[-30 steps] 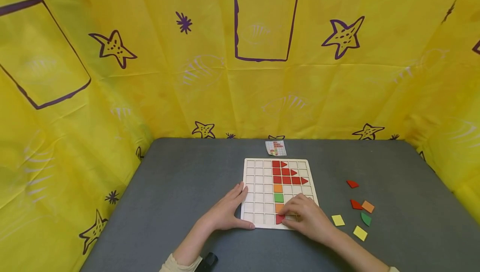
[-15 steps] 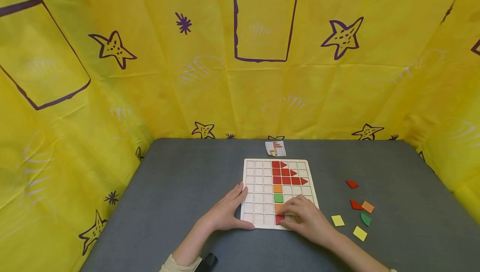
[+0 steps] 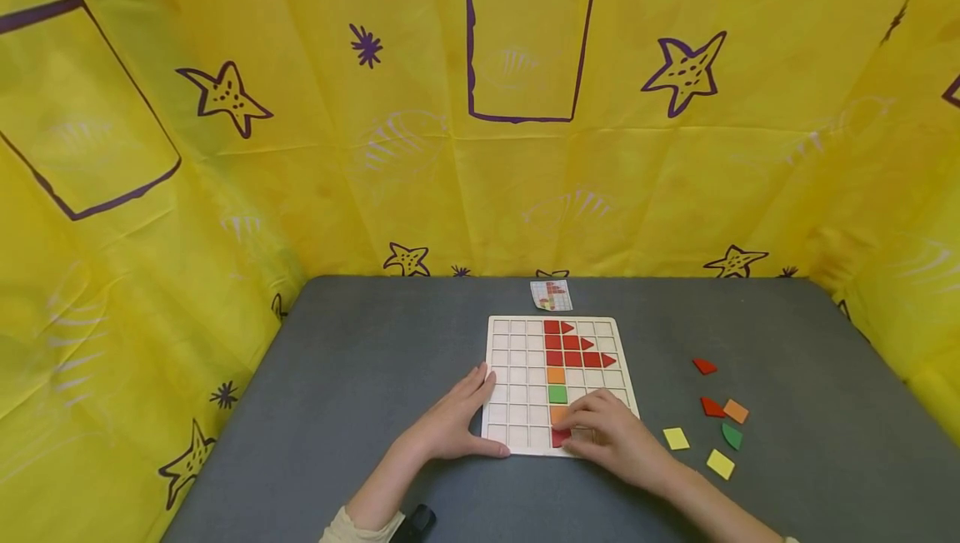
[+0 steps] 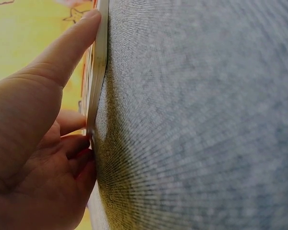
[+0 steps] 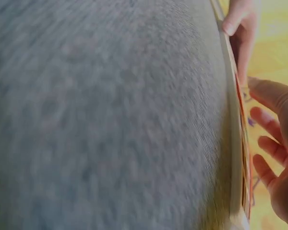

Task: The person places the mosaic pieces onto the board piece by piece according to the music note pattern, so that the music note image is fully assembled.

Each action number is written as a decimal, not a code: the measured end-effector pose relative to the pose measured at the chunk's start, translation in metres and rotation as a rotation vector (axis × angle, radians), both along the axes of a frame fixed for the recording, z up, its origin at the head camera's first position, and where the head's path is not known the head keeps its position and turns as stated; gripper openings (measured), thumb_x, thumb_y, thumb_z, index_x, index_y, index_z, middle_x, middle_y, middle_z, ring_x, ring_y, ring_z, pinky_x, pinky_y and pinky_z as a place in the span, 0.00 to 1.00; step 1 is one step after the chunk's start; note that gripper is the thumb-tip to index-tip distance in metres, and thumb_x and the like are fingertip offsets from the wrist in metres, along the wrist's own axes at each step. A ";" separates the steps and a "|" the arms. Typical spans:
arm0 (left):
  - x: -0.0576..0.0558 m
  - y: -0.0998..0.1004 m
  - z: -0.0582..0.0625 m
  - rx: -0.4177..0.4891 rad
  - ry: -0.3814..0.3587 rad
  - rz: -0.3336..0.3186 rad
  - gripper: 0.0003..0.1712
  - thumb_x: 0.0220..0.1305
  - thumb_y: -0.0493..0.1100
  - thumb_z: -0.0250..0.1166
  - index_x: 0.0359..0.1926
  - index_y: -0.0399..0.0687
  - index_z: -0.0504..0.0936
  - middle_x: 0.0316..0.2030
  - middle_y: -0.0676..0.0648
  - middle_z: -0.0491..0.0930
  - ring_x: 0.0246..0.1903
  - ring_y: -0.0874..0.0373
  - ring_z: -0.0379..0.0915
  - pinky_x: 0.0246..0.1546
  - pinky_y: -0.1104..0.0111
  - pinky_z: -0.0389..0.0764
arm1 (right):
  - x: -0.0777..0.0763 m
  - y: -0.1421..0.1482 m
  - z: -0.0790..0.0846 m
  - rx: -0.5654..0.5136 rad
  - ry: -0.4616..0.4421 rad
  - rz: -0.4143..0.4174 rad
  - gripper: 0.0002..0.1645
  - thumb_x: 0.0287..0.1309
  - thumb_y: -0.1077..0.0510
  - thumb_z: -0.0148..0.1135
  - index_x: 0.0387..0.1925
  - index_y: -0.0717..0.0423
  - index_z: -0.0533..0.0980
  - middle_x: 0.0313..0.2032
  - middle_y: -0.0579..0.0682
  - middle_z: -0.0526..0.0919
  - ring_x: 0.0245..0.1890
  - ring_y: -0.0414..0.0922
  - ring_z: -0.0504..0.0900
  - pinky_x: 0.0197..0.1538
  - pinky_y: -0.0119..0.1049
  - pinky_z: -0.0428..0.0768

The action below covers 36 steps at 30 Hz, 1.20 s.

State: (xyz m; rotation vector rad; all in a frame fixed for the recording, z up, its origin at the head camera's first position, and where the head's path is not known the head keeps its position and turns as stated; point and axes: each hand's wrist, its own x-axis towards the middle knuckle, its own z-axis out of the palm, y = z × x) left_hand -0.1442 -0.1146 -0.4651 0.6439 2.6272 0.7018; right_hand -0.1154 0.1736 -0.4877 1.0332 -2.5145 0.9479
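Observation:
A pale grid board [image 3: 517,393] lies on the grey table. Red squares and red pointed tiles fill parts of its top three rows; below run an orange tile [image 3: 556,376], a green tile [image 3: 557,394] and another orange tile [image 3: 559,415]. My left hand [image 3: 450,422] rests at the board's near left corner, thumb along the front edge, other fingers against the left side. Thumb and index finger of my right hand [image 3: 618,439] pinch a red tile [image 3: 559,437] at the front row. Fingers partly cover that tile, and its full shape is hidden.
Right of the board lie loose tiles: two red ones [image 3: 704,367], an orange one [image 3: 737,411], a green rounded one [image 3: 732,436] and two yellow ones [image 3: 676,439]. A small pattern card [image 3: 552,296] lies behind the board. Yellow patterned cloth [image 3: 525,193] surrounds the table.

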 end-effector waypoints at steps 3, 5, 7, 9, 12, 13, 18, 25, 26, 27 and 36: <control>0.000 0.000 -0.001 0.002 0.001 -0.003 0.65 0.42 0.70 0.70 0.74 0.47 0.50 0.75 0.45 0.43 0.74 0.49 0.39 0.68 0.50 0.55 | 0.000 0.011 0.002 -0.032 -0.063 -0.064 0.14 0.48 0.52 0.73 0.40 0.37 0.83 0.39 0.31 0.80 0.43 0.31 0.69 0.44 0.30 0.72; 0.000 -0.001 -0.001 0.004 -0.001 -0.003 0.65 0.42 0.70 0.70 0.74 0.47 0.50 0.75 0.45 0.43 0.74 0.49 0.39 0.68 0.50 0.55 | 0.001 0.021 0.004 -0.044 -0.104 -0.123 0.14 0.48 0.51 0.73 0.39 0.37 0.83 0.39 0.30 0.80 0.43 0.31 0.70 0.43 0.31 0.73; 0.000 -0.001 0.000 0.009 -0.007 0.000 0.65 0.43 0.70 0.71 0.74 0.47 0.50 0.75 0.45 0.43 0.74 0.49 0.39 0.68 0.50 0.55 | 0.003 0.034 0.007 -0.030 -0.138 -0.187 0.14 0.47 0.50 0.73 0.39 0.36 0.82 0.39 0.28 0.79 0.43 0.30 0.69 0.43 0.31 0.74; 0.000 -0.001 0.001 0.013 -0.015 0.003 0.64 0.43 0.69 0.71 0.74 0.47 0.50 0.75 0.45 0.43 0.74 0.49 0.39 0.68 0.49 0.55 | 0.005 0.048 0.010 -0.016 -0.151 -0.235 0.15 0.45 0.51 0.74 0.39 0.36 0.82 0.39 0.28 0.79 0.43 0.29 0.69 0.43 0.30 0.74; 0.000 -0.001 0.002 0.016 -0.022 0.007 0.64 0.43 0.69 0.71 0.74 0.47 0.50 0.75 0.45 0.43 0.74 0.49 0.39 0.68 0.49 0.55 | 0.009 0.070 0.013 -0.002 -0.144 -0.269 0.17 0.44 0.52 0.75 0.39 0.38 0.82 0.39 0.30 0.80 0.42 0.29 0.69 0.43 0.25 0.71; 0.000 -0.001 0.002 0.016 -0.021 0.006 0.64 0.43 0.69 0.71 0.74 0.47 0.50 0.75 0.45 0.43 0.74 0.49 0.39 0.68 0.49 0.55 | 0.011 0.076 0.014 0.001 -0.146 -0.278 0.17 0.43 0.52 0.76 0.39 0.38 0.82 0.39 0.30 0.80 0.42 0.28 0.68 0.44 0.23 0.70; 0.001 -0.001 0.002 0.014 -0.021 0.007 0.64 0.43 0.69 0.71 0.74 0.47 0.50 0.75 0.45 0.43 0.74 0.49 0.39 0.68 0.49 0.55 | 0.020 0.104 0.015 0.035 -0.125 -0.287 0.19 0.41 0.51 0.77 0.38 0.36 0.81 0.40 0.31 0.80 0.43 0.27 0.66 0.47 0.20 0.59; 0.000 -0.001 0.002 0.014 -0.027 0.011 0.64 0.43 0.69 0.71 0.74 0.48 0.50 0.75 0.46 0.43 0.74 0.49 0.39 0.68 0.49 0.55 | 0.024 0.121 0.009 0.042 -0.007 -0.194 0.25 0.32 0.59 0.79 0.38 0.39 0.81 0.37 0.33 0.81 0.40 0.29 0.69 0.48 0.22 0.55; 0.000 -0.001 0.002 0.014 -0.027 0.011 0.64 0.43 0.69 0.71 0.74 0.48 0.50 0.75 0.46 0.43 0.74 0.49 0.39 0.68 0.49 0.55 | 0.024 0.122 0.008 0.040 -0.003 -0.191 0.25 0.32 0.60 0.79 0.37 0.39 0.81 0.37 0.33 0.81 0.39 0.29 0.69 0.48 0.22 0.55; 0.000 -0.001 0.002 0.015 -0.026 0.010 0.64 0.43 0.69 0.71 0.74 0.48 0.50 0.75 0.46 0.43 0.74 0.49 0.39 0.68 0.49 0.55 | 0.024 0.121 0.008 0.041 -0.005 -0.198 0.25 0.32 0.60 0.79 0.37 0.38 0.81 0.36 0.32 0.81 0.39 0.29 0.69 0.47 0.22 0.56; 0.000 -0.002 0.001 0.020 -0.036 0.005 0.64 0.43 0.69 0.70 0.74 0.48 0.50 0.75 0.46 0.43 0.74 0.49 0.38 0.68 0.49 0.55 | 0.020 0.109 0.008 0.044 -0.031 -0.321 0.20 0.35 0.53 0.79 0.34 0.34 0.81 0.32 0.28 0.80 0.35 0.30 0.71 0.41 0.22 0.58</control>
